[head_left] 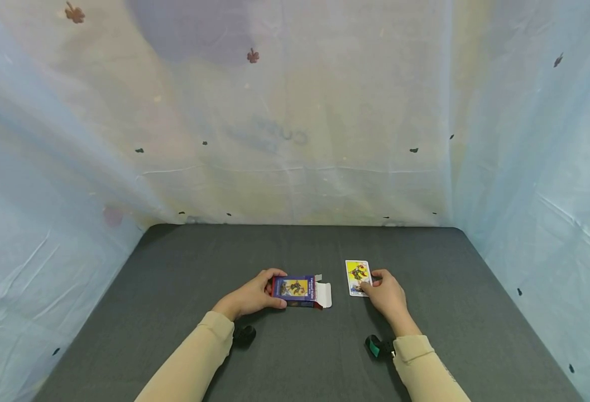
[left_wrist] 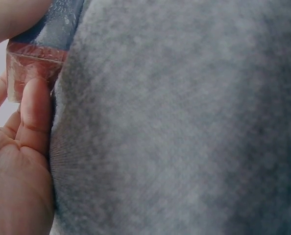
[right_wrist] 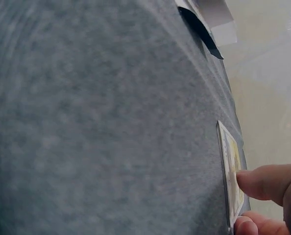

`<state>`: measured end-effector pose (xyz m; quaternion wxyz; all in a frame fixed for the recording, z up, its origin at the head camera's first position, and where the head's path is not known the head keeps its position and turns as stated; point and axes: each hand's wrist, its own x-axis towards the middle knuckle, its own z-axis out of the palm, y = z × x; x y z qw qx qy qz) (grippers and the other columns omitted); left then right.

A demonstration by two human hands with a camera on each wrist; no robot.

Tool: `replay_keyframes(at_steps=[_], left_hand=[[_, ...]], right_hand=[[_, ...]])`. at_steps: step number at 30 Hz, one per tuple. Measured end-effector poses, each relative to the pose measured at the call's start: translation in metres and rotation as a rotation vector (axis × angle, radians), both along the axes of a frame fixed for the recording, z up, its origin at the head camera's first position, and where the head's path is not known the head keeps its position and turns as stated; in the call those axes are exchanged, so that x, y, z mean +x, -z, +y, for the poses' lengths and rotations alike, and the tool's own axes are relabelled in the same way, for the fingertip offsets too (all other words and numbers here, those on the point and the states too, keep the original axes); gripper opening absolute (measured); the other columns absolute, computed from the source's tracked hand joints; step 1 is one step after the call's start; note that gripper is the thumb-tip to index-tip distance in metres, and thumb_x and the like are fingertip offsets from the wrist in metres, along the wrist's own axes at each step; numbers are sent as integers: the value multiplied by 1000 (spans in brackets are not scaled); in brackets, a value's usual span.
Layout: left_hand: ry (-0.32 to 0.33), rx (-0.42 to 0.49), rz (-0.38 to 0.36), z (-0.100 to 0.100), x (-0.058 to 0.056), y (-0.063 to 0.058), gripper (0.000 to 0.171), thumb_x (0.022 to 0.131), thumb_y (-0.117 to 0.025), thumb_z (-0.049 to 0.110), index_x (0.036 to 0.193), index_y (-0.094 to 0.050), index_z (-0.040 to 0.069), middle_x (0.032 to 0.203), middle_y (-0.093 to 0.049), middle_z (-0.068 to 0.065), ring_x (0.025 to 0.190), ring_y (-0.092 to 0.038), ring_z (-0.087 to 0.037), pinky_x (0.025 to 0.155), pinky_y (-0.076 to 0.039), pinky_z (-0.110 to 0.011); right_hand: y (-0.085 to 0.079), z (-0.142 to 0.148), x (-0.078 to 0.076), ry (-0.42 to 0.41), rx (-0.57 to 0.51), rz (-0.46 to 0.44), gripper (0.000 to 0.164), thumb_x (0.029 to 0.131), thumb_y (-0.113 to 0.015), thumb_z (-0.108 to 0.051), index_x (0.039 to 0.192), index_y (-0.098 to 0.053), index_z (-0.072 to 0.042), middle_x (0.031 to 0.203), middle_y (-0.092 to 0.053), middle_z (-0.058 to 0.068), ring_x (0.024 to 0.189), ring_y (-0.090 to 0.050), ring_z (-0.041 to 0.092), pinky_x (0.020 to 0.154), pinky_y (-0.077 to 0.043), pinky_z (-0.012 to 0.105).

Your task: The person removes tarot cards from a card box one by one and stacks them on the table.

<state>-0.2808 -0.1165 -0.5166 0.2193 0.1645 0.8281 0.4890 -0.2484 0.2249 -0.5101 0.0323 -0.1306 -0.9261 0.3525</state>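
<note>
A small blue card box (head_left: 300, 289) with a yellow picture lies on the dark cloth, its white flap (head_left: 324, 295) standing open at the right end. My left hand (head_left: 252, 296) grips the box by its left end, thumb on the near side and fingers on the far side. In the left wrist view, fingers meet the box's red end (left_wrist: 35, 63). To the right, my right hand (head_left: 387, 295) holds a yellow tarot-like card (head_left: 357, 272), thumb on its face and fingers at its right edge. The right wrist view shows this card (right_wrist: 230, 171) low at the cloth; whether several are stacked, I cannot tell.
A grey-black cloth covers the table (head_left: 295, 357). Pale translucent sheeting (head_left: 295, 111) with small leaf-like spots hangs behind it and along both sides. Dark wrist devices, one on the left (head_left: 244, 336) and one on the right (head_left: 379, 347), sit just above the cloth.
</note>
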Motion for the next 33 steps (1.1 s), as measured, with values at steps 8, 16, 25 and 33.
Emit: replay_keyframes(at_steps=[8, 16, 25, 33], left_hand=[[-3, -6, -8, 0, 0, 0, 69, 78, -82, 32, 136, -44, 29, 122, -39, -7, 102, -47, -24, 87, -41, -38], [0, 0, -12, 0, 1, -2, 71, 78, -83, 31, 137, -44, 27, 122, -39, -8, 102, -48, -24, 87, -41, -38], [-9, 13, -20, 1, 0, 0, 71, 77, -83, 33, 136, -44, 28, 123, -39, -8, 103, -48, -24, 87, -41, -38], [-18, 19, -46, -1, -2, 1, 71, 77, -83, 33, 136, -43, 28, 126, -40, -8, 103, -50, -23, 88, -41, -38]], right_hand=[[2, 3, 0, 10, -23, -17, 51, 89, -67, -29, 127, -54, 1, 94, -59, 12, 77, -53, 24, 66, -39, 38], [1, 2, 2, 87, -173, 27, 55, 91, -64, -30, 133, -47, 1, 102, -59, 17, 82, -56, 28, 63, -43, 36], [1, -15, 6, 151, -277, 223, 53, 93, -63, -29, 136, -43, -4, 108, -56, 16, 87, -56, 28, 67, -44, 36], [-8, -53, 8, -16, -392, 298, 52, 91, -67, -25, 134, -45, -7, 101, -60, 12, 77, -60, 20, 59, -47, 29]])
